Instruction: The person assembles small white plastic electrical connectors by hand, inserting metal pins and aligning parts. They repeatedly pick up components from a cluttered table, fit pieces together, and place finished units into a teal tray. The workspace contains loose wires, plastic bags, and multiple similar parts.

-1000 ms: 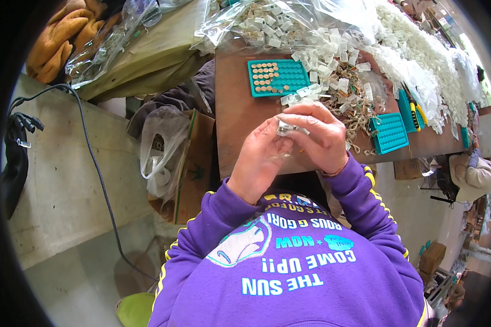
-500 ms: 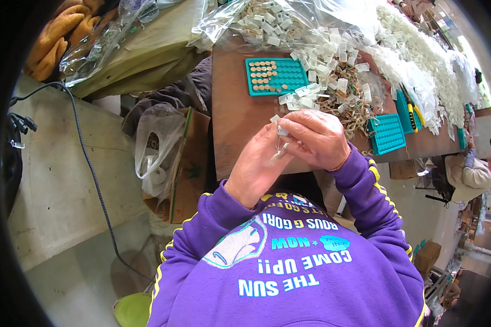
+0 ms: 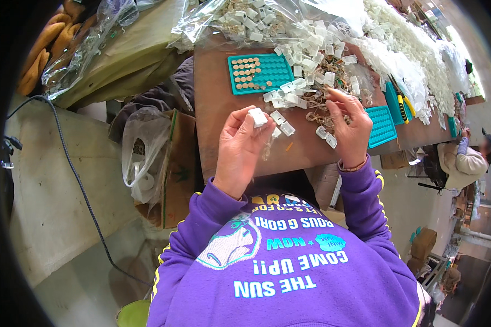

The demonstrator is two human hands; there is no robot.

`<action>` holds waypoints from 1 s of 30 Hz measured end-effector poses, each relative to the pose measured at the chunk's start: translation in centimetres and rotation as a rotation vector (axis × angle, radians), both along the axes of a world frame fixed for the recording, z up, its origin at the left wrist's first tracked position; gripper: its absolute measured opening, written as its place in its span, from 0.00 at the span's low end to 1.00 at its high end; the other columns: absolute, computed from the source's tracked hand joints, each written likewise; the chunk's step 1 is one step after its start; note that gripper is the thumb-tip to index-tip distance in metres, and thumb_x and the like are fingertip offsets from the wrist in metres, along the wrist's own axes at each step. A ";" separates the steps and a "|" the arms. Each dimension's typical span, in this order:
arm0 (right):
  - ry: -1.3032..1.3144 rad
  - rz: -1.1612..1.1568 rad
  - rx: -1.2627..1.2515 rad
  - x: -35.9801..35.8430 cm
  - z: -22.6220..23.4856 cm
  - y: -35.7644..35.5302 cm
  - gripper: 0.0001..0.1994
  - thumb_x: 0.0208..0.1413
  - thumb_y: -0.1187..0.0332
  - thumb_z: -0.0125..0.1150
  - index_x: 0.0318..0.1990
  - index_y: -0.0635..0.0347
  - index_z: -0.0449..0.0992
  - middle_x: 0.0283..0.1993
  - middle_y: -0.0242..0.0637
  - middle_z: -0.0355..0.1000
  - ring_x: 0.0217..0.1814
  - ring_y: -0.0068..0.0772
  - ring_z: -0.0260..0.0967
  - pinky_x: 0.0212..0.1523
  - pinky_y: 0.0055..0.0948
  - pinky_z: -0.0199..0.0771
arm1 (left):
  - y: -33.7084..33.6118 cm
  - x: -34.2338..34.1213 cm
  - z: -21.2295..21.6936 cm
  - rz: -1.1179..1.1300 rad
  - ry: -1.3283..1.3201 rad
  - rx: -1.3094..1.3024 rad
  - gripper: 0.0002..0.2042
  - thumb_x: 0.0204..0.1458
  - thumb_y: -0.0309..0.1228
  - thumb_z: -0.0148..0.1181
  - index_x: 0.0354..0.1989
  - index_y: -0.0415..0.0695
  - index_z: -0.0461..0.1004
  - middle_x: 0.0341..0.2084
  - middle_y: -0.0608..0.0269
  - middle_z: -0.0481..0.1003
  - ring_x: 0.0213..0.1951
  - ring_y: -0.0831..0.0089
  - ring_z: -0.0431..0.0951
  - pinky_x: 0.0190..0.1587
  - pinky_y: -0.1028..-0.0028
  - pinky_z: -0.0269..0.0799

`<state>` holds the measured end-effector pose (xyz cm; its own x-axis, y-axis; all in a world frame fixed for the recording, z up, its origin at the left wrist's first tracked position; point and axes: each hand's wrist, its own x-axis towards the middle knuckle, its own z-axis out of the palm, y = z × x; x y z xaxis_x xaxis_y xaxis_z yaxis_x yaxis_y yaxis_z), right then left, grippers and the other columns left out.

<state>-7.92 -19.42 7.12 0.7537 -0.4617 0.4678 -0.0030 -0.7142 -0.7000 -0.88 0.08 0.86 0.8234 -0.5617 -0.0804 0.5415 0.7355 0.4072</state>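
Observation:
Pinched between thumb and fingers of my left hand [image 3: 238,146] is a small white plastic case [image 3: 258,117], held over the table's near edge. Thin clear strands hang beside it. My right hand [image 3: 352,129] is apart from it, with thumb and forefinger spread beside a heap of tan cords [image 3: 335,76]; I see nothing between them. Several similar white cases [image 3: 287,128] lie on the table between my hands, and a couple more cases [image 3: 326,137] sit by the right thumb. Beyond, a teal tray [image 3: 281,70] carries rows of copper-coloured discs.
A large pile of white cases [image 3: 308,49] and clear plastic sheeting covers the far side. At right are a second teal tray [image 3: 381,126] and yellow-handled pliers [image 3: 403,109]. A cardboard box [image 3: 179,169] with a plastic bag stands left. Another person [image 3: 463,163] sits far right.
My hands were together at a small white piece; now they have parted. The right hand has moved right toward the cords, while the left keeps a white case. The view has shifted slightly.

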 end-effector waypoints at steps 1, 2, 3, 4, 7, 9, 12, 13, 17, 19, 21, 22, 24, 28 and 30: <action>0.029 0.022 -0.180 0.1 -0.4 -0.4 0.10 0.52 0.77 0.64 0.42 0.60 0.81 0.38 0.39 0.78 0.38 0.35 0.77 0.37 0.28 0.77 | 0.0 0.1 -0.3 0.024 -0.026 0.003 0.09 0.62 0.28 0.55 0.48 0.39 0.70 0.42 0.57 0.75 0.49 0.65 0.77 0.59 0.62 0.73; 0.076 0.085 -0.274 0.1 -0.9 -0.6 0.09 0.51 0.76 0.64 0.41 0.59 0.81 0.37 0.39 0.77 0.38 0.36 0.77 0.37 0.29 0.77 | 0.1 0.1 -0.5 0.032 -0.057 -0.009 0.09 0.62 0.27 0.55 0.48 0.39 0.70 0.42 0.56 0.75 0.49 0.65 0.76 0.59 0.62 0.73; 0.122 0.134 -0.356 0.3 -1.5 -0.6 0.08 0.51 0.75 0.64 0.39 0.58 0.81 0.36 0.38 0.77 0.37 0.38 0.76 0.37 0.30 0.77 | 0.2 0.0 -0.7 0.042 -0.075 -0.002 0.09 0.62 0.27 0.55 0.48 0.39 0.70 0.42 0.56 0.75 0.50 0.64 0.76 0.59 0.61 0.73; 0.166 0.188 -0.438 0.4 -2.2 -0.5 0.07 0.51 0.74 0.64 0.38 0.57 0.81 0.35 0.37 0.77 0.37 0.40 0.76 0.36 0.31 0.77 | 0.4 0.0 -0.9 0.051 -0.091 0.009 0.09 0.61 0.26 0.56 0.48 0.39 0.70 0.42 0.56 0.74 0.50 0.64 0.76 0.59 0.61 0.72; 0.183 0.304 -0.591 1.7 -3.7 -0.1 0.06 0.47 0.73 0.61 0.34 0.55 0.80 0.34 0.35 0.75 0.38 0.40 0.75 0.40 0.34 0.76 | 0.6 0.0 -1.4 0.044 -0.076 -0.015 0.10 0.60 0.26 0.57 0.48 0.38 0.69 0.43 0.56 0.73 0.51 0.63 0.76 0.59 0.59 0.72; 0.167 0.379 -0.649 2.4 -3.9 -0.1 0.09 0.45 0.72 0.59 0.35 0.56 0.79 0.35 0.34 0.74 0.39 0.38 0.74 0.43 0.34 0.74 | 0.6 0.1 -1.5 0.032 -0.077 -0.022 0.10 0.60 0.27 0.58 0.48 0.38 0.69 0.43 0.55 0.73 0.51 0.61 0.76 0.59 0.59 0.72; 0.219 0.487 -0.670 3.1 -3.5 -0.2 0.08 0.45 0.71 0.59 0.35 0.57 0.78 0.33 0.34 0.73 0.38 0.37 0.74 0.42 0.33 0.73 | 0.8 0.2 -1.5 0.004 -0.050 -0.044 0.11 0.60 0.27 0.58 0.49 0.38 0.69 0.44 0.54 0.73 0.51 0.61 0.76 0.59 0.59 0.72; 0.222 0.501 -0.700 3.2 -3.3 -0.1 0.08 0.44 0.71 0.59 0.34 0.57 0.78 0.33 0.34 0.72 0.38 0.37 0.73 0.42 0.32 0.73 | 0.8 0.2 -1.5 0.010 -0.063 -0.048 0.11 0.60 0.27 0.58 0.49 0.38 0.69 0.44 0.53 0.74 0.51 0.61 0.76 0.59 0.59 0.72; 0.288 0.538 -0.828 3.3 -3.0 0.3 0.09 0.43 0.70 0.59 0.34 0.57 0.77 0.33 0.34 0.71 0.36 0.37 0.72 0.42 0.32 0.71 | 0.8 0.1 -1.6 0.012 -0.088 -0.059 0.12 0.60 0.28 0.58 0.50 0.38 0.69 0.45 0.53 0.74 0.50 0.60 0.77 0.59 0.59 0.72; 0.304 0.541 -0.854 3.2 -3.1 0.3 0.09 0.43 0.70 0.59 0.35 0.57 0.76 0.33 0.34 0.70 0.36 0.37 0.72 0.43 0.33 0.71 | 0.9 0.1 -1.6 -0.005 -0.090 -0.068 0.11 0.61 0.28 0.57 0.50 0.39 0.69 0.44 0.54 0.75 0.51 0.61 0.76 0.60 0.57 0.70; 0.274 0.537 -0.838 3.3 -3.4 0.4 0.10 0.43 0.70 0.59 0.35 0.58 0.76 0.33 0.34 0.70 0.36 0.37 0.71 0.44 0.34 0.71 | 1.0 0.1 -1.5 -0.018 -0.074 -0.091 0.10 0.63 0.29 0.54 0.50 0.40 0.69 0.43 0.56 0.75 0.51 0.64 0.75 0.63 0.53 0.66; 0.248 0.527 -0.831 3.4 -3.5 0.4 0.09 0.43 0.70 0.59 0.35 0.58 0.76 0.32 0.34 0.70 0.36 0.37 0.71 0.44 0.34 0.71 | 1.1 0.1 -1.5 -0.020 -0.091 -0.084 0.10 0.63 0.28 0.54 0.49 0.40 0.69 0.43 0.57 0.75 0.52 0.64 0.75 0.63 0.53 0.66; 0.192 0.506 -0.813 3.5 -3.6 0.5 0.09 0.43 0.70 0.59 0.34 0.58 0.75 0.32 0.34 0.69 0.36 0.37 0.71 0.45 0.34 0.71 | 1.3 0.0 -1.3 -0.020 -0.102 -0.078 0.10 0.62 0.28 0.54 0.49 0.40 0.69 0.43 0.57 0.74 0.52 0.64 0.75 0.63 0.52 0.65; 0.242 0.497 -0.840 3.4 -3.3 1.0 0.07 0.43 0.70 0.59 0.32 0.57 0.74 0.31 0.34 0.69 0.36 0.37 0.72 0.44 0.34 0.71 | 1.4 0.1 -1.3 -0.059 -0.100 -0.037 0.09 0.62 0.26 0.54 0.49 0.40 0.69 0.43 0.57 0.75 0.53 0.64 0.74 0.64 0.52 0.64; 0.336 0.499 -0.857 3.3 -2.9 1.3 0.07 0.43 0.71 0.59 0.32 0.57 0.74 0.31 0.34 0.69 0.37 0.37 0.72 0.44 0.33 0.71 | 1.1 0.1 -1.4 -0.044 -0.097 -0.060 0.09 0.62 0.27 0.54 0.49 0.40 0.69 0.43 0.57 0.75 0.52 0.64 0.75 0.63 0.53 0.66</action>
<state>-4.61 -18.13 4.20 0.9195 0.3241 0.2225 0.3274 -0.9446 0.0231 -0.79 1.22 -0.54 0.8004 -0.5986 0.0335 0.5338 0.7369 0.4148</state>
